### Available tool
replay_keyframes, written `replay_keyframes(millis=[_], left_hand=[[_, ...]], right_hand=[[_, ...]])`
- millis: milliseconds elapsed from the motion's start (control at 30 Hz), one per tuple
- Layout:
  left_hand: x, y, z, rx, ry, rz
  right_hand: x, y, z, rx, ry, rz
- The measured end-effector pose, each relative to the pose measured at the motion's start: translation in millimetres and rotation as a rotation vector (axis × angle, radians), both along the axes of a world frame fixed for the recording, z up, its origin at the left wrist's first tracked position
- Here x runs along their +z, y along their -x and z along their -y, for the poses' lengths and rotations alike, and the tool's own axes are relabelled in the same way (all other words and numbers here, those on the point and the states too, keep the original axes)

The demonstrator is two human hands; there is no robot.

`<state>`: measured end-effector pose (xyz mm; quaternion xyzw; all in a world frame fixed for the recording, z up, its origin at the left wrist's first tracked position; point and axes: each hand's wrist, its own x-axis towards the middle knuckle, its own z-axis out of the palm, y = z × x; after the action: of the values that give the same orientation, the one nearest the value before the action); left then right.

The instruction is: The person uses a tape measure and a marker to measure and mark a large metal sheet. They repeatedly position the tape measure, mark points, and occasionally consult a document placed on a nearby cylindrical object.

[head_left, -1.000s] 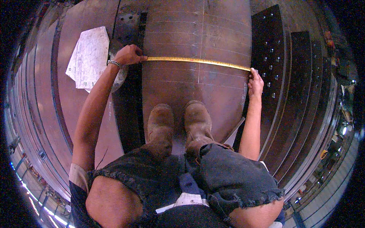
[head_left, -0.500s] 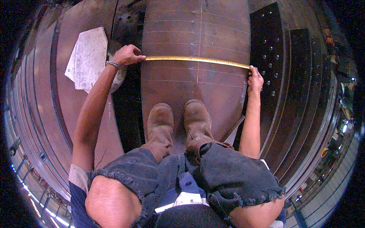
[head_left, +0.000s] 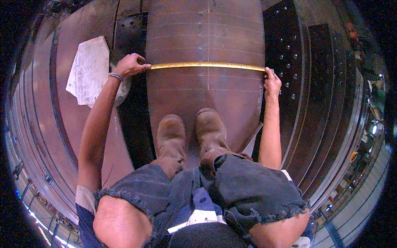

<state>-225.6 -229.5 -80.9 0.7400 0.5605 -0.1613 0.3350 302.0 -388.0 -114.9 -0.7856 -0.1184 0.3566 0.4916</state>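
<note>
A yellow tape measure (head_left: 206,64) is stretched straight across a brown steel plate (head_left: 237,41) ruled with pale cross lines and one lengthwise line. At the plate's left edge, my left hand (head_left: 131,65) pinches one end of the tape between thumb and fingers; a metal bracelet circles that wrist. My right hand (head_left: 272,84) is closed around the other end at the right edge, where its fingers partly hide the tape. Between two neighbouring cross lines, the tape runs roughly parallel to them. My brown boots (head_left: 170,132) stand on the same plate, nearer to me.
White angular sheets (head_left: 89,72) lie on another plate at the left. A dark gap (head_left: 138,120) separates that plate from mine. On the right is a dark plate with several rows of holes (head_left: 286,58), with more long plates (head_left: 320,82) beyond.
The view has shifted, so the plate and both hands appear farther left. The tape looks more level, its right end higher and its left end slightly lower. Both hands keep their hold.
</note>
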Motion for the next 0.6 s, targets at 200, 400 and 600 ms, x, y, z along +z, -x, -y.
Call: replay_keyframes(millis=[200,400,600], left_hand=[[-5.7,7.0,1.6,0.008,-0.029,-0.007],[3.8,0.2,3.0,0.040,0.020,-0.036],[16.9,-10.5,3.1,0.017,0.031,-0.054]], right_hand=[[0.1,0.3,-0.6,0.012,0.034,0.013],[1.1,1.8,1.3,0.018,0.022,-0.008],[0.8,0.7,3.2,0.001,0.005,0.027]])
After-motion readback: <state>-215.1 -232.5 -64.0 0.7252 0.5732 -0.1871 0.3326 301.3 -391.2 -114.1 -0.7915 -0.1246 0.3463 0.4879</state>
